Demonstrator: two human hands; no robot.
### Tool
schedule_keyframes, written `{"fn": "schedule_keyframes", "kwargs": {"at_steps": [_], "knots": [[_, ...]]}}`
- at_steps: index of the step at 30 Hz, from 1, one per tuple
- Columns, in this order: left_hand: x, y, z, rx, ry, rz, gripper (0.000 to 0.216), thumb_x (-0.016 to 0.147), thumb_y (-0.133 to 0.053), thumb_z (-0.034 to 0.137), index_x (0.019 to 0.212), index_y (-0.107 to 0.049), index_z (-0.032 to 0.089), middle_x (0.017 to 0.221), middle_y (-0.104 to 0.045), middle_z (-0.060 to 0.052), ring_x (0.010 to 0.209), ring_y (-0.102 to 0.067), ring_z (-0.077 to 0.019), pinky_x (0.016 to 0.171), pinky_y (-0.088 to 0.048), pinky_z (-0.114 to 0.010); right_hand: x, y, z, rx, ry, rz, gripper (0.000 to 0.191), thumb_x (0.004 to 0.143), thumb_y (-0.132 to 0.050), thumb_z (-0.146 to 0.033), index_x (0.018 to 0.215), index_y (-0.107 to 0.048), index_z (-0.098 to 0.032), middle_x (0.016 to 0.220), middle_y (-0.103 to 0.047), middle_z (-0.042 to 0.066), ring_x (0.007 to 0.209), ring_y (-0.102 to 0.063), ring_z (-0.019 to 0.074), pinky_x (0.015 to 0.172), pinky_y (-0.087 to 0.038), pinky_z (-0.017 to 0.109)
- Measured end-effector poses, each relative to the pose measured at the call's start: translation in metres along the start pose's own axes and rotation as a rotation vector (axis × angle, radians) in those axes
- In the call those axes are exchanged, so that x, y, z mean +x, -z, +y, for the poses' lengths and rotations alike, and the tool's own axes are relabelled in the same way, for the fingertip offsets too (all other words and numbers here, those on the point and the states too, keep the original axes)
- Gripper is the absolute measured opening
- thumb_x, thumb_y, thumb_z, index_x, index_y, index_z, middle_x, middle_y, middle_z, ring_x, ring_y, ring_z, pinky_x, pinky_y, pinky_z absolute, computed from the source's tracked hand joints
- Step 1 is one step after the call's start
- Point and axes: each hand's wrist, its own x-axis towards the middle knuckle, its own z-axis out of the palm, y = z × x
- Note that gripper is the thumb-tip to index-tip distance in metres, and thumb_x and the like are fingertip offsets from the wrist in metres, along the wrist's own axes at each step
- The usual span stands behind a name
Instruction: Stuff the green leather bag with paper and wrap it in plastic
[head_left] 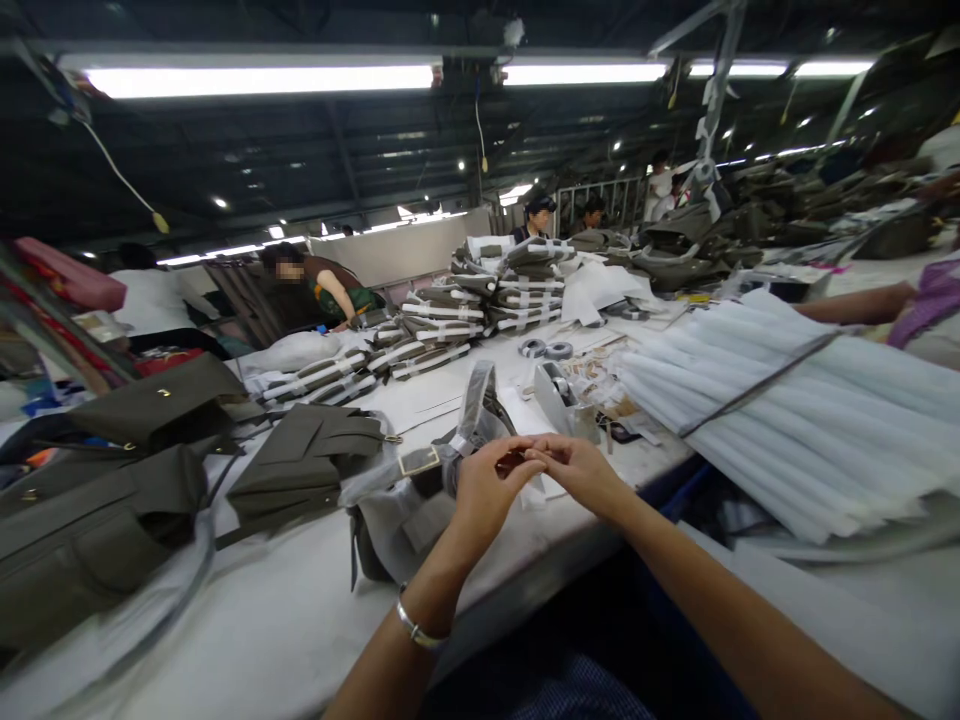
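My left hand (484, 490) and my right hand (574, 468) meet over the white table (247, 620), fingers pinched together on a small dark piece (512, 461) that I cannot make out. Just beyond them lies an olive handbag (409, 500) partly wrapped in white paper, its wrapped handle (476, 400) standing upright. A silver bracelet (415, 630) circles my left wrist.
Olive handbags (307, 465) lie at the left. A tape dispenser (555, 395) and tape rolls (545, 349) sit behind the hands. A stack of white foam sheets (787, 420) fills the right. Wrapped bags (480, 305) pile up farther back. Other people work beyond.
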Motion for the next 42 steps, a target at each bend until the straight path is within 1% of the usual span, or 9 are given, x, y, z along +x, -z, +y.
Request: {"fn": "schedule_keyframes", "kwargs": {"at_steps": [4,8,11,21,25,29,33,36,42], "knots": [[-0.012,0.006,0.004,-0.05,0.044,-0.017,0.019,0.075,-0.075,0.025,0.094,-0.076,0.022,0.09,-0.075,-0.003,0.081,-0.067,-0.0204,0.078,-0.052,-0.03,-0.019,-0.025,0.003,0.373,-0.127,0.087,0.044,0.083,-0.066,-0.059,0.074,-0.067,-0.016,0.082,-0.07,0.004,0.085,-0.065,0.0211,0.087,-0.052,0.034],[-0.021,0.012,0.001,-0.127,0.117,0.073,0.019,0.08,-0.072,0.033,0.093,-0.074,0.019,0.088,-0.074,-0.006,0.082,-0.067,-0.0208,0.078,-0.053,-0.032,-0.03,-0.04,0.003,0.582,-0.155,0.13,0.047,0.087,-0.06,-0.063,0.094,-0.07,-0.017,0.105,-0.07,0.01,0.102,-0.065,0.0237,0.092,-0.053,0.038],[-0.025,0.014,-0.004,-0.213,0.175,0.183,0.025,0.083,-0.069,0.04,0.093,-0.069,0.017,0.083,-0.073,-0.006,0.08,-0.068,-0.0193,0.077,-0.055,-0.031,-0.035,-0.046,0.006,0.532,-0.072,0.127,0.045,0.082,-0.072,-0.055,0.113,-0.064,-0.022,0.119,-0.067,0.009,0.113,-0.062,0.0242,0.097,-0.051,0.039],[-0.033,0.019,-0.002,-0.322,0.217,0.232,0.029,0.077,-0.077,0.039,0.089,-0.064,0.016,0.071,-0.066,-0.002,0.063,-0.063,-0.0136,0.05,-0.044,-0.02,-0.042,-0.042,0.012,0.335,-0.134,0.265,0.038,0.078,-0.075,-0.053,0.096,-0.074,-0.018,0.089,-0.075,0.007,0.081,-0.07,0.0237,0.074,-0.057,0.033],[-0.033,0.025,-0.003,-0.374,0.244,0.213,0.032,0.075,-0.079,0.038,0.096,-0.067,0.016,0.073,-0.065,-0.001,0.067,-0.061,-0.0113,0.055,-0.044,-0.018,-0.043,-0.038,0.013,0.362,-0.11,0.258,0.034,0.083,-0.071,-0.052,0.096,-0.069,-0.021,0.085,-0.074,0.004,0.076,-0.069,0.0203,0.068,-0.056,0.028],[-0.033,0.031,-0.005,-0.468,0.277,0.251,0.039,0.076,-0.077,0.048,0.1,-0.067,0.018,0.08,-0.066,0.0,0.073,-0.061,-0.0099,0.072,-0.051,-0.02,-0.043,-0.029,0.015,0.252,-0.014,0.355,0.03,0.085,-0.069,-0.051,0.086,-0.067,-0.02,0.112,-0.069,0.007,0.103,-0.065,0.024,0.09,-0.053,0.032],[-0.032,0.035,-0.006,-0.658,0.295,0.284,0.041,0.073,-0.08,0.047,0.099,-0.067,0.019,0.075,-0.06,0.002,0.075,-0.061,-0.0099,0.078,-0.052,-0.022,-0.044,-0.021,0.02,0.244,-0.051,0.394,0.034,0.087,-0.066,-0.053,0.091,-0.066,-0.02,0.087,-0.07,0.005,0.082,-0.065,0.0207,0.074,-0.054,0.029],[-0.035,0.037,-0.006,-0.6,0.311,0.208,0.037,0.078,-0.075,0.048,0.1,-0.066,0.02,0.068,-0.054,0.004,0.067,-0.056,-0.0091,0.067,-0.048,-0.02,-0.046,-0.018,0.022,0.253,-0.057,0.415,0.033,0.087,-0.066,-0.053,0.091,-0.066,-0.02,0.078,-0.067,0.002,0.07,-0.063,0.0173,0.064,-0.052,0.026],[-0.04,0.039,-0.006,-0.116,0.296,-0.11,0.037,0.086,-0.065,0.05,0.1,-0.071,0.017,0.068,-0.058,0.0,0.064,-0.053,-0.0123,0.059,-0.041,-0.022,-0.049,-0.011,0.019,0.059,-0.037,0.486,0.03,0.087,-0.067,-0.05,0.099,-0.071,-0.022,0.096,-0.072,0.005,0.085,-0.068,0.0223,0.083,-0.057,0.035]]}}
